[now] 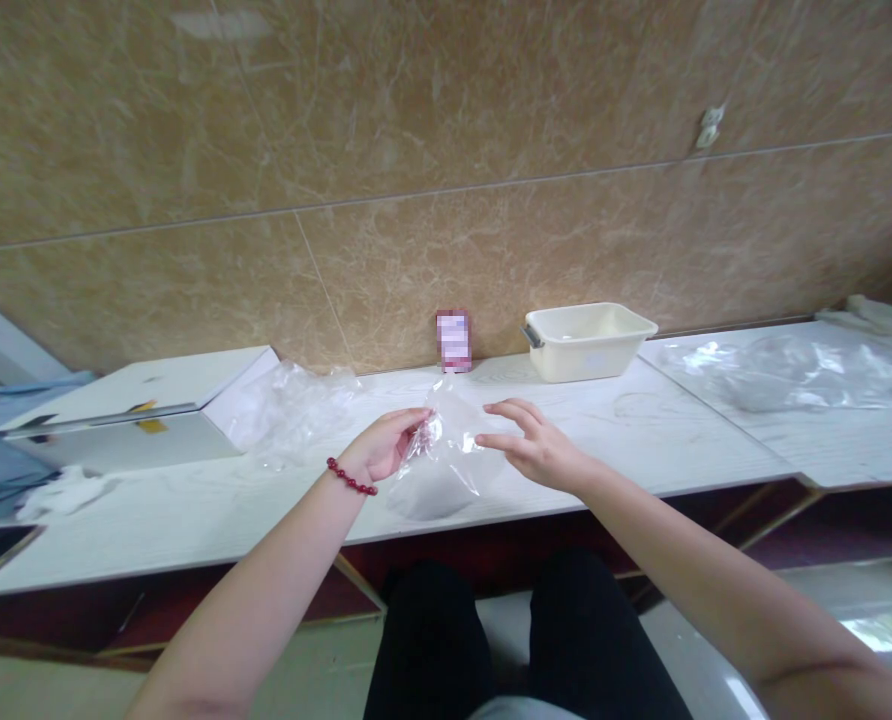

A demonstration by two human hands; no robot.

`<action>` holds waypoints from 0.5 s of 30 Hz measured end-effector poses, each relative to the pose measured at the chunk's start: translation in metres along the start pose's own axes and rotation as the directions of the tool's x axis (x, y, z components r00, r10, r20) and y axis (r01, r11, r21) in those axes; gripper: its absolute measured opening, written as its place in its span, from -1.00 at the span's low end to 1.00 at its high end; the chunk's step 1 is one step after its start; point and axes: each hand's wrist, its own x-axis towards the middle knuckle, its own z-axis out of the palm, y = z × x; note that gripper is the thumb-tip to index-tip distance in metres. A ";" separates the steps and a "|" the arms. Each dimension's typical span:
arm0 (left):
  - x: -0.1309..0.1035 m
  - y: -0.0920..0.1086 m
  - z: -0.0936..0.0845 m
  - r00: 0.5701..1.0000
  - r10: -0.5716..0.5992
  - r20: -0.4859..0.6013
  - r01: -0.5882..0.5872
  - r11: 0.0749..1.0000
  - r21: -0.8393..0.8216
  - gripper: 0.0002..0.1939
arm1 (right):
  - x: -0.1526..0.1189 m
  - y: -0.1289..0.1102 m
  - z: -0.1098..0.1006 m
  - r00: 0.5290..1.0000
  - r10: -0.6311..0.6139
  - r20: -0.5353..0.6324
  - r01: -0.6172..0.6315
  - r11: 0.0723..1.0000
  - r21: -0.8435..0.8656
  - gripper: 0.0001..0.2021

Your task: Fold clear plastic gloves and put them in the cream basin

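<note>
A clear plastic bag with whitish contents stands near the front edge of the white counter, its top drawn up. My left hand, below a red bead bracelet on the wrist, pinches the bag's left side near the top. On the other side of the bag, my right hand has its fingers spread, the tips beside the plastic and nothing gripped between them.
Left of the bag lie crumpled clear plastic and a white box. A cream bin and a small red-and-white item are by the wall. More clear plastic bags lie at the right.
</note>
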 end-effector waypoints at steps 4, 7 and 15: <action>0.004 -0.008 0.000 0.996 -0.086 0.003 0.086 0.996 0.020 -0.88 | -0.001 0.000 0.000 0.997 -0.069 0.038 0.071 0.997 -0.034 -0.61; 0.006 -0.016 0.003 0.990 -0.118 0.075 0.115 0.992 0.042 -0.87 | 0.009 -0.008 -0.006 0.991 -0.120 0.053 0.118 0.992 0.034 -0.76; 0.005 -0.014 0.007 0.975 -0.147 0.169 0.088 0.945 0.316 -0.66 | 0.052 -0.017 -0.023 0.931 0.315 0.186 -0.352 0.910 0.219 -0.85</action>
